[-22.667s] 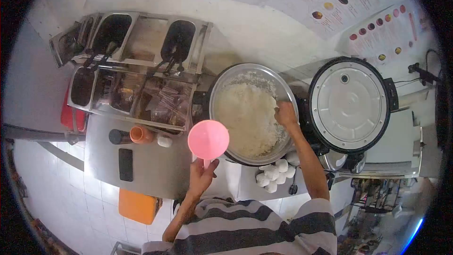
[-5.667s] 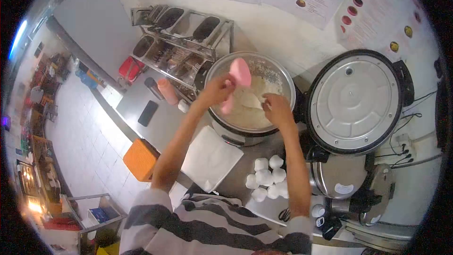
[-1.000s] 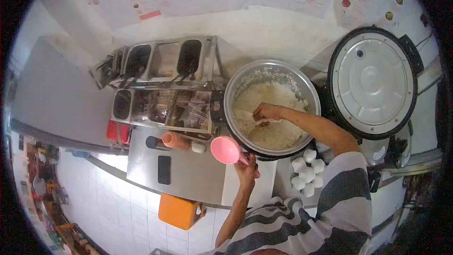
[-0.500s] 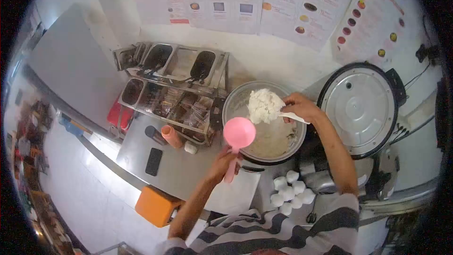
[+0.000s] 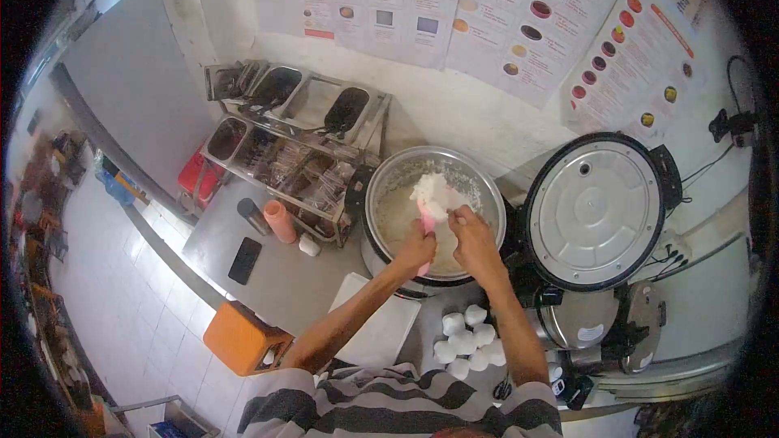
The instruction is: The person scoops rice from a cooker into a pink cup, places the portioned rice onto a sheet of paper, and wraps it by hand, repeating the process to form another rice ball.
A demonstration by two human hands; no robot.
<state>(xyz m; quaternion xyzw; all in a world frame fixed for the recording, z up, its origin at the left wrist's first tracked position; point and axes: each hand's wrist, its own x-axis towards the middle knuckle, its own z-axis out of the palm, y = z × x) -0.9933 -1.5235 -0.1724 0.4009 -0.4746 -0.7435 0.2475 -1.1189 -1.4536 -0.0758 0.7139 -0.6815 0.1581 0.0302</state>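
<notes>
Over the open rice cooker (image 5: 372, 239), my left hand (image 5: 415, 250) is closed around the handle of a pink scoop (image 5: 427, 224). Heaped white rice (image 5: 432, 195) covers the bowl of the scoop. My right hand (image 5: 475, 243) is closed just to its right, holding a rice paddle that is mostly hidden by the fingers and rice. Below both hands, cooked rice (image 5: 396, 212) lies in the pot and clings to its inner wall. The cooker's round lid (image 5: 592, 211) stands open on the right.
Several white rounded lumps (image 5: 464, 341) sit on the counter near my body, beside a white board (image 5: 373, 324). Left are a phone (image 5: 244, 260), an orange bottle (image 5: 280, 221) and a dark bottle (image 5: 252, 216). A rack of metal trays (image 5: 307, 105) stands behind; another metal pot (image 5: 580, 320) is right.
My hands have come together over the pot. The scoop has moved up and right to meet the rice, which now sits at its bowl. The view has shifted slightly.
</notes>
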